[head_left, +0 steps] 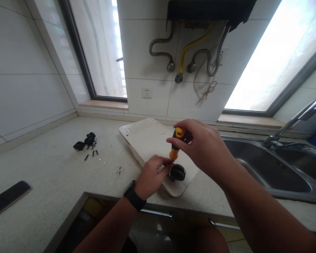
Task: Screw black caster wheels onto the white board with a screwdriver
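Black twin-wheel caster [178, 172]: in the head view, located on the near end of a flat white panel [147, 135] with rounded corners. The panel lies at an angle on a pale, speckled countertop [55, 179]; small dark holes are grouped at its far corners.

Right hand [204, 138]: thumb and fingers are closed around the handle of a yellow-and-black screwdriver [174, 151]. The tool is tilted slightly from upright, tip downward, beside the caster.

Left hand [152, 174]: thumb and fingertips are brought close together at the screwdriver's lower end, next to the caster. The fingers cover this area; whether they pinch a part cannot be told. A black wristwatch [135, 196] is worn on the left wrist.

Loose parts: black casters [79, 146] are grouped on the countertop, well apart from the panel on its left side. Small dark screws [86, 157] lie just beside them. A long, flat black object [9, 197] extends in from the left edge.

Surroundings: a stainless-steel sink [268, 172] with a chrome faucet [292, 123] is set to the right of the panel. A white wall socket [146, 92] is mounted behind it, below a yellow pipe [188, 47] and corrugated metal hoses [158, 53]
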